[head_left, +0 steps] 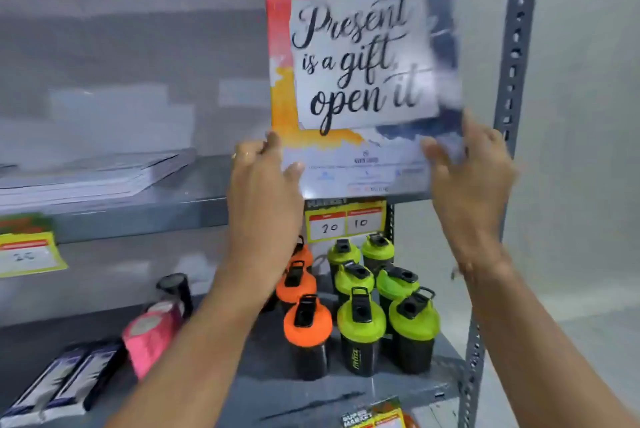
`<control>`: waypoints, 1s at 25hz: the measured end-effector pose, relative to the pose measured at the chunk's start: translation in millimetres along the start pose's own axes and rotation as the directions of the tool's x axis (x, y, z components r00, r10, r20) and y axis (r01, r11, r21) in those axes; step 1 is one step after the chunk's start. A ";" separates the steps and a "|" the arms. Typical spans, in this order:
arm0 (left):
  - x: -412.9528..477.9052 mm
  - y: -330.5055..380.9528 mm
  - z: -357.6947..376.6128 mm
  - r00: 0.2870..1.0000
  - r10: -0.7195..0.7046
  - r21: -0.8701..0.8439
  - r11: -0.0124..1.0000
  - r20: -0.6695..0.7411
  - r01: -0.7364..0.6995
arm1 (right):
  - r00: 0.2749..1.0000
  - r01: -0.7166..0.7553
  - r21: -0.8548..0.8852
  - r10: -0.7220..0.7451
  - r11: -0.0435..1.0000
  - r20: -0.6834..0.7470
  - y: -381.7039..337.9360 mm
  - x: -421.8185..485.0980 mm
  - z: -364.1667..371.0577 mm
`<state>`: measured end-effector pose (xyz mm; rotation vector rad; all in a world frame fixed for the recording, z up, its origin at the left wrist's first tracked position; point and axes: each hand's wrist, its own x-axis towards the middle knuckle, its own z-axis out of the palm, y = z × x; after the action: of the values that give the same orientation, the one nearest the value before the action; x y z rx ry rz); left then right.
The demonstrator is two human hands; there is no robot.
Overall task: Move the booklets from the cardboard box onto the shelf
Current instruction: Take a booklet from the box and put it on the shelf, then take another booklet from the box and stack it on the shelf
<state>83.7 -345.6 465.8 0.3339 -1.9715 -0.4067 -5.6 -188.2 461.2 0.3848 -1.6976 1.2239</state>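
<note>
A booklet [360, 57] with the cover words "Present is a gift, open it" stands upright at the right end of the grey metal shelf [145, 216], its bottom edge on the shelf board. My left hand [263, 182] grips its lower left corner. My right hand [474, 168] holds its lower right edge, fingers partly spread. Further left on the same shelf board lies a flat stack of booklets [104, 175]. The cardboard box is out of view.
The perforated grey upright [512, 81] stands just right of the booklet. Below are several orange and green shaker bottles [360, 310], a pink packet [152, 334], dark boxes [65, 382] and yellow price tags [346, 223]. A white wall [588, 116] is at the right.
</note>
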 end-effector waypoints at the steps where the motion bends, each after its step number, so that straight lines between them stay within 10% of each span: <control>1: 20.0 -4.9 -1.7 0.995 -0.058 0.085 0.995 0.077 0.051 | 0.988 -0.070 -0.009 0.071 0.997 0.136 -4.3 19.6 17.4; 10: 75.4 -20.9 28.1 0.890 -0.264 0.505 0.862 0.372 0.045 | 0.764 0.157 -0.528 0.236 0.835 0.600 2.5 63.1 80.8; 13: 54.1 4.6 37.6 0.978 0.006 0.504 0.856 0.209 -0.113 | 0.957 0.211 -0.276 -0.142 0.938 0.252 19.0 34.4 40.6; 15: 1.6 40.3 70.8 0.914 0.395 0.318 0.858 0.093 -0.404 | 0.921 0.293 -0.124 -0.315 0.948 -0.229 63.9 -13.6 -6.8; 18: -138.4 102.9 160.7 0.675 0.674 -0.303 0.738 0.299 -0.603 | 0.927 -0.149 -0.256 0.045 0.955 -0.373 195.7 -131.1 -87.0; 19: -194.3 120.8 192.1 0.543 0.678 -0.500 0.734 0.496 -0.460 | 0.871 -0.421 -0.304 0.287 0.854 -0.400 243.3 -178.0 -119.2; 21: -309.5 141.8 250.8 0.082 0.526 -0.515 0.848 0.846 -0.125 | 0.521 -0.853 -0.343 0.687 0.394 -0.507 322.8 -274.4 -185.4; 23: -421.2 142.3 302.5 -0.350 0.305 -0.368 0.921 0.886 -0.130 | 0.010 -0.917 -0.322 0.794 -0.235 -0.608 372.3 -360.0 -245.1; 25: -500.3 117.9 335.5 -0.508 0.111 -0.271 0.929 0.854 -0.253 | -0.356 -0.773 -0.247 0.722 -0.584 -0.593 383.2 -414.3 -278.8</control>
<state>-20.4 9.6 -23.8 -0.8990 -3.8820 -0.3144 65.6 109.5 -88.8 -2.3243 -2.0334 1.3450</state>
